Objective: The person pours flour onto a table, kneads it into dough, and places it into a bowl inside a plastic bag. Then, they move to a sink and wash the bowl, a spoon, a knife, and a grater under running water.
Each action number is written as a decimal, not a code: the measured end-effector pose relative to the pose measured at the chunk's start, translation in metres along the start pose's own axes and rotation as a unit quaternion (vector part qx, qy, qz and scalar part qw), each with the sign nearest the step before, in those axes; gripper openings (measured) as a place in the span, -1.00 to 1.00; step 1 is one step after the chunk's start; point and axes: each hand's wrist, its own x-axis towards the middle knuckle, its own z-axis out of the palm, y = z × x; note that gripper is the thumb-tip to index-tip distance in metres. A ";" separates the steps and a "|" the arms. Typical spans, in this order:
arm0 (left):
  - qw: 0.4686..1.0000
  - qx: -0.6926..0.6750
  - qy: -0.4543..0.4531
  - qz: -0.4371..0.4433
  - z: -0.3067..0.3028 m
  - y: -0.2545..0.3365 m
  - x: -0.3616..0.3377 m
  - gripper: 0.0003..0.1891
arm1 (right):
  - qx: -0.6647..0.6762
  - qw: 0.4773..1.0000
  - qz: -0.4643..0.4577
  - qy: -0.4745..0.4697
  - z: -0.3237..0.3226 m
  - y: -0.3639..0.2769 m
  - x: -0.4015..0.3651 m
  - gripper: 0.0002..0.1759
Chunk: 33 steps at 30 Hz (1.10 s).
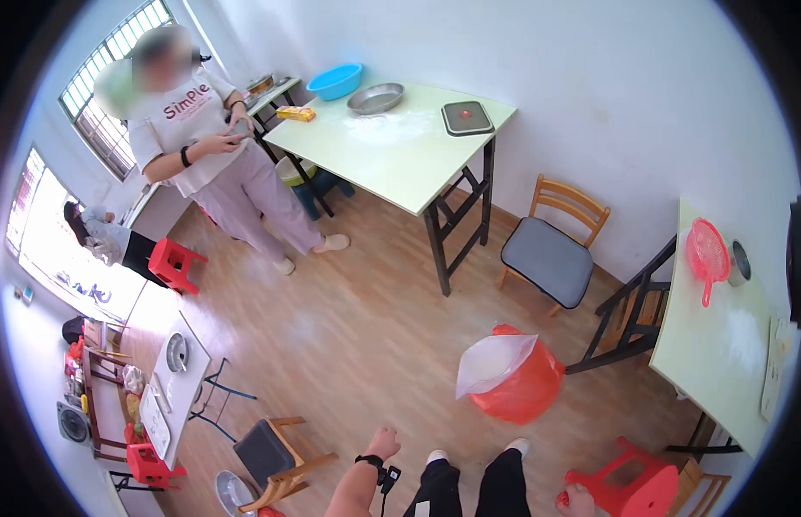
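My left hand hangs low in front of me, its fingers curled in and nothing seen in them. A black band and a small black device with a cable sit on that wrist. At the bottom edge, my right hand is closed, and a bit of something red shows at its fingers; its kind is too small to tell. Right beside that hand is a red plastic stool. In front of my feet stands a red plastic bag with a white sheet or liner folded over its top.
A person stands by a table with a metal pan and blue basin. A chair is against the wall. The right table bears a red strainer. Another chair is left of me.
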 end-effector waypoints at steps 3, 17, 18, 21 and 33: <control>0.999 -0.012 0.028 0.013 -0.006 -0.057 -0.026 -0.66 | 0.012 1.000 -0.001 0.010 -0.002 -0.041 -0.009 -0.83; 0.972 0.145 -0.088 0.160 0.012 -0.142 -0.079 -0.71 | -0.050 0.983 0.055 0.167 -0.024 -0.095 -0.139 -0.75; 0.975 0.141 -0.076 0.157 0.016 -0.134 -0.075 -0.69 | -0.040 0.979 0.080 0.184 -0.028 -0.097 -0.145 -0.74; 0.990 -0.009 -0.019 0.139 0.027 -0.108 -0.071 -0.64 | -0.038 0.974 0.073 0.212 -0.017 -0.075 -0.162 -0.74; 0.990 -0.021 0.039 0.135 -0.034 0.026 -0.136 -0.64 | 0.062 0.961 0.095 0.253 -0.021 0.010 -0.197 -0.72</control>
